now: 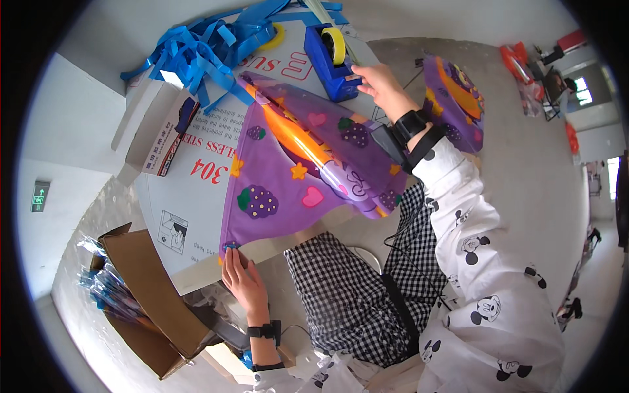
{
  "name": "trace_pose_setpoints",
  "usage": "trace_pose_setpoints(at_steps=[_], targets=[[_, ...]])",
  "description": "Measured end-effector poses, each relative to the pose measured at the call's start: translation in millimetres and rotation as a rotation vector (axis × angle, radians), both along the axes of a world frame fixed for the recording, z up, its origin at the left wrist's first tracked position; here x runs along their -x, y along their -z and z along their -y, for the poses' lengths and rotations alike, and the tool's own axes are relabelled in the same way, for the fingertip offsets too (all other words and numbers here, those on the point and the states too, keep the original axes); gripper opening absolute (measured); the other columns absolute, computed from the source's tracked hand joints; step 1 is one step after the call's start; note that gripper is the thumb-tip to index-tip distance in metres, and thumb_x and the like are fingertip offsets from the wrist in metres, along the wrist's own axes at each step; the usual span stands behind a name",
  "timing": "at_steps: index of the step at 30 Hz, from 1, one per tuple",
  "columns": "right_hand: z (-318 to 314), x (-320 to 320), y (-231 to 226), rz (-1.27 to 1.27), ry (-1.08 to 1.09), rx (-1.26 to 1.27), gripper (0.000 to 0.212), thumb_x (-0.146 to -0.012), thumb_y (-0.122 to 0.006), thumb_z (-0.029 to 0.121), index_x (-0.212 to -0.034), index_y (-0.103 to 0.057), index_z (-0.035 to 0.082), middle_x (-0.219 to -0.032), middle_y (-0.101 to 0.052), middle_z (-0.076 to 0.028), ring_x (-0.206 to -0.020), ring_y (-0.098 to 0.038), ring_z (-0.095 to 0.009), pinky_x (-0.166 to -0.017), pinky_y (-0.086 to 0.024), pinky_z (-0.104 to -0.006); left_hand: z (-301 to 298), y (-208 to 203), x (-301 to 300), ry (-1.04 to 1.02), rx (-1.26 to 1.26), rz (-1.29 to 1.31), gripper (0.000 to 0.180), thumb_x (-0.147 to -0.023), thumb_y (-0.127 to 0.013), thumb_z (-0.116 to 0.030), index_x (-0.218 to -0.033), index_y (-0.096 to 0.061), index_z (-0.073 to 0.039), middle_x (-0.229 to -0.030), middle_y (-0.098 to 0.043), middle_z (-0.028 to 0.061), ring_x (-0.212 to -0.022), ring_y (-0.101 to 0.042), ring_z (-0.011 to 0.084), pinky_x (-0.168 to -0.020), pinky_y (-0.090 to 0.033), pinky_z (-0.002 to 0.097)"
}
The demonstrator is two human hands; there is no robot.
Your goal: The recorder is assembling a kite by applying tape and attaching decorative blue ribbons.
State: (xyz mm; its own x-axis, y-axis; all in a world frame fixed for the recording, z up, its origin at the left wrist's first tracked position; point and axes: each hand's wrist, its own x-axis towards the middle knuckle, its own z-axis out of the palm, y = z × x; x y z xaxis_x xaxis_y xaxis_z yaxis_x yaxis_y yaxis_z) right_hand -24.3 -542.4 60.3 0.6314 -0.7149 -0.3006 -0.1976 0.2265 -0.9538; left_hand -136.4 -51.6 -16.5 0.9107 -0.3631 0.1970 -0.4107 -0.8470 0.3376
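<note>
A purple plastic sheet (275, 171), printed with berries, hearts and stars, drapes across a cardboard-topped table and is partly folded over itself. My left hand (244, 280) lies at the sheet's near corner, its fingers stretched out flat on it; a small blue bit shows by the fingertips. At the far side, my right hand (383, 88) reaches to the front end of a blue tape dispenser (319, 57), which carries a yellow tape roll (335, 46). Its thumb and forefinger are apart beside the cutting edge; any tape end between them is too small to make out.
Tangled blue ribbon (190, 52) piles at the far left, next to another yellow tape roll (272, 37) and a small white box (160, 134). An open cardboard box (147, 295) with plastic-wrapped items stands at the lower left. Another purple printed piece (452, 98) sits beyond my right arm.
</note>
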Motion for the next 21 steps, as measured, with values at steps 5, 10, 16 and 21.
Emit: trace_pose_setpoints(at_steps=[5,10,16,21], targets=[[1.4,6.8,-2.0,-0.085,0.035,-0.188,0.024,-0.079,-0.075,0.013,-0.092,-0.056,0.006,-0.094,-0.051,-0.004,-0.082,-0.052,-0.018,-0.085,-0.051,-0.0437,0.4,0.6,0.3,-0.005,0.011,0.004,0.041,-0.092,-0.054,-0.014,-0.131,-0.049,-0.001,-0.137,-0.048,0.0116,-0.124,-0.044,0.032,-0.105,-0.033,0.0441],[-6.5,12.0,-0.6,0.038,0.088,-0.249,0.02,-0.081,-0.072,0.009,-0.092,-0.056,0.004,-0.09,-0.052,-0.005,-0.083,-0.054,-0.019,-0.085,-0.052,-0.0436,-0.3,0.4,-0.3,-0.008,0.017,0.002,0.041,-0.092,-0.054,-0.014,-0.13,-0.049,-0.001,-0.136,-0.048,0.0117,-0.124,-0.044,0.0321,-0.105,-0.033,0.0442],[-13.5,19.9,18.0,0.204,0.097,-0.348,0.014,-0.085,-0.066,0.004,-0.093,-0.055,-0.001,-0.091,-0.055,-0.01,-0.086,-0.057,-0.023,-0.089,-0.053,-0.0389,0.1,0.6,0.0,-0.013,0.013,0.005,0.04,-0.092,-0.053,-0.013,-0.13,-0.049,0.0,-0.136,-0.049,0.013,-0.124,-0.044,0.0325,-0.105,-0.033,0.0439],[-9.2,23.8,26.3,0.247,0.038,-0.413,0.012,-0.088,-0.062,0.001,-0.094,-0.054,-0.005,-0.095,-0.057,-0.013,-0.091,-0.059,-0.025,-0.091,-0.052,-0.0361,-0.7,0.4,-1.1,-0.009,0.004,0.0,0.041,-0.092,-0.053,-0.015,-0.131,-0.049,-0.001,-0.136,-0.048,0.0121,-0.124,-0.044,0.0317,-0.104,-0.033,0.0443]])
